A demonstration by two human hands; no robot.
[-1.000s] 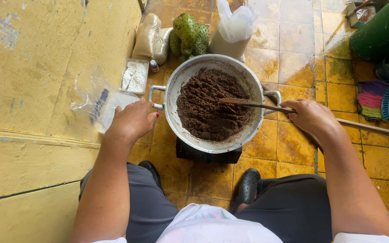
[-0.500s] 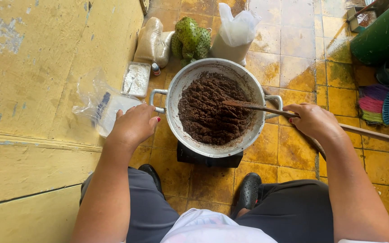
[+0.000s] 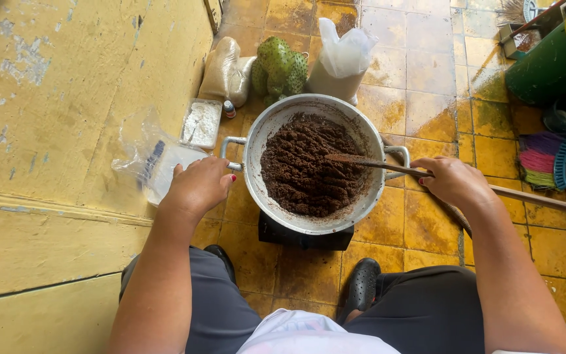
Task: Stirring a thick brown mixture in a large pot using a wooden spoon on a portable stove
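Observation:
A grey metal pot (image 3: 257,141) with two handles sits on a small black stove (image 3: 306,237) on the yellow tiled floor. It holds a dark brown crumbly mixture (image 3: 309,164). My right hand (image 3: 452,180) grips the handle of a wooden spoon (image 3: 368,162) whose blade rests in the mixture. My left hand (image 3: 198,187) hangs over the pot's left handle and a clear plastic bag (image 3: 149,157) lying by the wall; whether it grips either is hidden.
Behind the pot stand a clear bag of pale grains (image 3: 339,62), a spiky green fruit (image 3: 282,65), a beige sack (image 3: 224,72) and a tray of white powder (image 3: 201,122). A green cylinder (image 3: 555,56) and coloured brooms (image 3: 551,160) are at right. A yellow wall (image 3: 67,98) is at left.
My left hand has drifted slightly down and left near the pot's handle. The spoon and my right hand have barely moved.

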